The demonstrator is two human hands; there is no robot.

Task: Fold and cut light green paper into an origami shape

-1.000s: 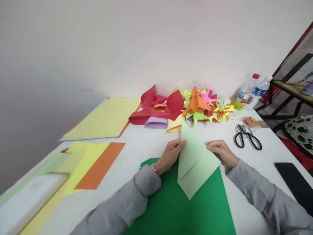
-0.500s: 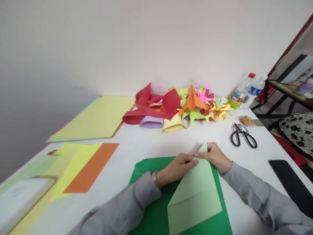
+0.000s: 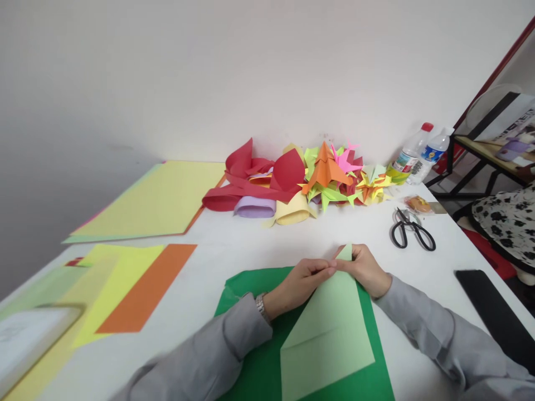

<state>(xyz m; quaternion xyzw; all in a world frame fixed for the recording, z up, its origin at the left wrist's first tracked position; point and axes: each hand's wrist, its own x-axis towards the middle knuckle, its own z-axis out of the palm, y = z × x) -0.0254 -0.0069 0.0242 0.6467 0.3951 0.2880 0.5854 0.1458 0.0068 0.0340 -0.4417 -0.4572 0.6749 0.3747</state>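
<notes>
A pale green sheet of paper point(image 3: 330, 340), folded to a point at its far end, lies over a larger dark green sheet point(image 3: 259, 356). My left hand point(image 3: 297, 287), with a watch at its wrist, pinches the paper's left edge near the point. From the other side my right hand point(image 3: 364, 270) grips the same pointed end between thumb and fingers, and the tip sticks up past it. The fingertips of both hands meet there, hiding the part of the paper between them. A crease runs across the lower part of the pale sheet.
Folded paper planes point(image 3: 328, 172) and red curled paper shapes point(image 3: 288, 175) are heaped by the wall. Black-handled scissors point(image 3: 412, 229), a black flat object point(image 3: 493, 312) and bottles point(image 3: 430, 153) stand or lie right. Leftward are large yellow sheets point(image 3: 154, 195), an orange strip point(image 3: 146, 289) and a white box point(image 3: 33, 340).
My fingertips have come closer together at the paper's pointed end. The whole view has shifted slightly, so things appear a little further left.
</notes>
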